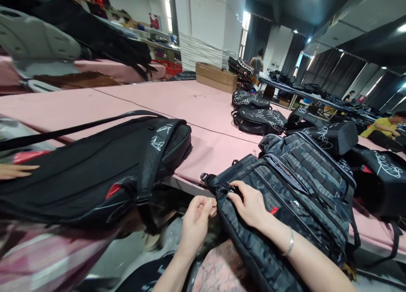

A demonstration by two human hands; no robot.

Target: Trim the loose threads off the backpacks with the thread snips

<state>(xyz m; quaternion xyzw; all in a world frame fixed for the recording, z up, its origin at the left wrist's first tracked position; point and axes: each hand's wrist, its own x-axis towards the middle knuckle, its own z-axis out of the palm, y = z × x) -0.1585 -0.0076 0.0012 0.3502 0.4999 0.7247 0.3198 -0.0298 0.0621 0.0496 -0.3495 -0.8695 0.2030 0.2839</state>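
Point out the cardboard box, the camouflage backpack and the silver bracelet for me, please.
Cardboard box [215,77]: head view, its long front side.
Camouflage backpack [317,170]: head view, its strapped front panel.
Silver bracelet [291,240]: head view, its band.

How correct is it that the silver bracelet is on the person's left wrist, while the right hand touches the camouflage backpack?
One detail is wrong: the head view shows the silver bracelet on the right wrist, not the left. The right hand does touch the camouflage backpack.
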